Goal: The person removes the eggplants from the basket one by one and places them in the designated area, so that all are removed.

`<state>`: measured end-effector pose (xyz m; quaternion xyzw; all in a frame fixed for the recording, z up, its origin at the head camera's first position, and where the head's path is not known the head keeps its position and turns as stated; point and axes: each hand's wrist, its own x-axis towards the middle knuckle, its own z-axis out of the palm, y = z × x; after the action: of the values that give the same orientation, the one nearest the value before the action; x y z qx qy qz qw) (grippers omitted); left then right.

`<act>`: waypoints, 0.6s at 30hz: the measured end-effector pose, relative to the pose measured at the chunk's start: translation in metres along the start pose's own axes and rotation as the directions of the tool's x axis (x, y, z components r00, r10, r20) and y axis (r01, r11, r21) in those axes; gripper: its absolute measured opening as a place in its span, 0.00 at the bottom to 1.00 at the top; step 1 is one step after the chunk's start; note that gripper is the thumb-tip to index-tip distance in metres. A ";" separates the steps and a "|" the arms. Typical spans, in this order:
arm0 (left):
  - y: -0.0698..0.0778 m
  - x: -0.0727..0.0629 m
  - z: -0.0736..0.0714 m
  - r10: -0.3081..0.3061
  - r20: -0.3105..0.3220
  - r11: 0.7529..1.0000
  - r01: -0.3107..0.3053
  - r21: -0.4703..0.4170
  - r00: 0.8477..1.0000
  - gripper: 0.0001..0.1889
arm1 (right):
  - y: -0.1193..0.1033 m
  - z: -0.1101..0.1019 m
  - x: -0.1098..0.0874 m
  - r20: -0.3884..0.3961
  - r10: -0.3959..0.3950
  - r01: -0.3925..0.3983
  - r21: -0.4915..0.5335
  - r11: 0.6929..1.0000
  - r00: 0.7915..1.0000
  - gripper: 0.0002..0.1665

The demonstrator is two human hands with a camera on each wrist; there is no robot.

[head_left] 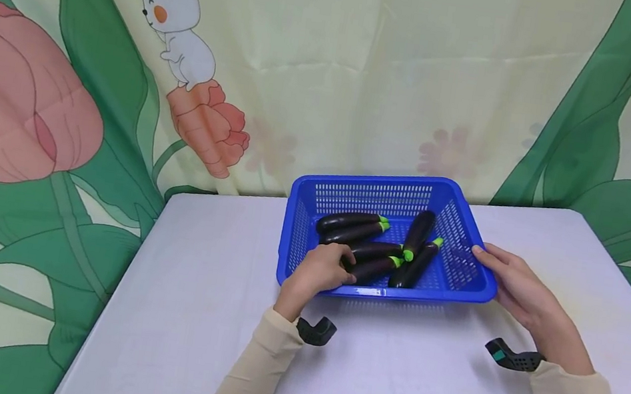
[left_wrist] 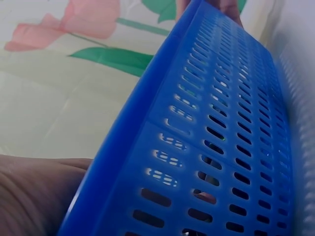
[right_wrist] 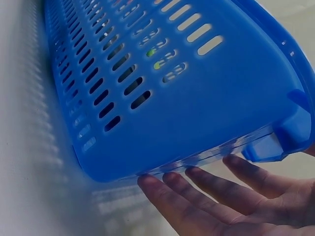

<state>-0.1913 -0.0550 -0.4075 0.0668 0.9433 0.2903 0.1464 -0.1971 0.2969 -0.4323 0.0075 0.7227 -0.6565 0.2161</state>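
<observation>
Left hand [head_left: 320,268], at eight o'clock in blue basket [head_left: 461,296]: curled narrowly round front eggplant [head_left: 376,270]. Right hand [head_left: 520,293], three o'clock: grips basket, thumb on rim [head_left: 475,236], fingers spread against outer wall [right_wrist: 236,88].

- Left hand [head_left: 320,268]: palm down, fingers [head_left: 345,252] bent (thumb [head_left: 347,278] set apart)
- Right hand [head_left: 515,282]: four fingers extended, slightly spread
- Both forearms [head_left: 251,370] reach forward, sleeved

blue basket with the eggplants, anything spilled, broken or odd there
Nothing stands out. The eggplants that show all lie inside the blue basket, with none spilled on the white tablecloth, and no crack shows. The left hand hides part of the near corner, though.
</observation>
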 end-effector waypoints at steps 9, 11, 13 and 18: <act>0.001 0.001 -0.005 0.036 -0.024 0.999 -0.036 -0.010 0.999 0.16 | -0.002 -0.001 -0.001 -0.009 0.015 -0.015 0.045 0.999 1.000 0.52; 0.000 0.001 -0.006 0.047 -0.030 0.999 -0.047 -0.007 0.998 0.16 | -0.002 -0.001 0.000 -0.008 0.007 -0.006 0.053 0.999 1.000 0.52; -0.002 0.000 -0.007 0.051 -0.033 0.999 -0.051 -0.002 0.998 0.16 | -0.001 0.000 0.000 -0.002 -0.001 0.001 0.047 0.999 1.000 0.51; -0.006 -0.003 -0.011 0.063 -0.025 0.998 -0.064 -0.013 0.998 0.17 | 0.002 0.001 -0.001 0.000 0.000 0.000 0.043 0.999 1.000 0.50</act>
<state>-0.1918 -0.0665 -0.4021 0.0921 0.9404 0.3021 0.1260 -0.1956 0.2966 -0.4340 0.0119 0.7084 -0.6719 0.2161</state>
